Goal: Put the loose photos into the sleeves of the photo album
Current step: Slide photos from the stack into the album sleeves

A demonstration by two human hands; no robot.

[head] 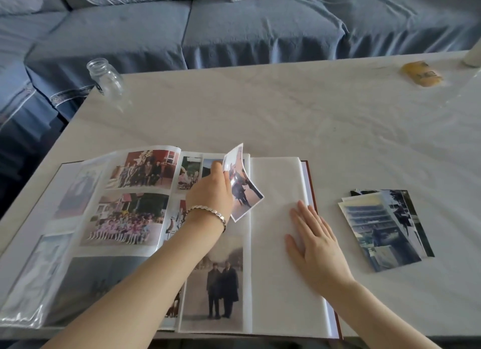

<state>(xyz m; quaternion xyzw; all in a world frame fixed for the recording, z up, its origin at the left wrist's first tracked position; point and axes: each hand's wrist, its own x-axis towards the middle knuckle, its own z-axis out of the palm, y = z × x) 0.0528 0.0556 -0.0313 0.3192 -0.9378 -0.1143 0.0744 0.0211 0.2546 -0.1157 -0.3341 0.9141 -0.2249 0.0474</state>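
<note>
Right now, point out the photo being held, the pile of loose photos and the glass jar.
held photo (244, 192): head view, middle of the curled print.
pile of loose photos (377, 234): head view, face of the top print.
glass jar (106, 75): head view, its side wall.

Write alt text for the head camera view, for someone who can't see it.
A person's left hand pinches a curled loose photo above an open photo album on a pale table, while the right hand lies flat on a blank page. More loose photos sit stacked to the album's right.
</note>
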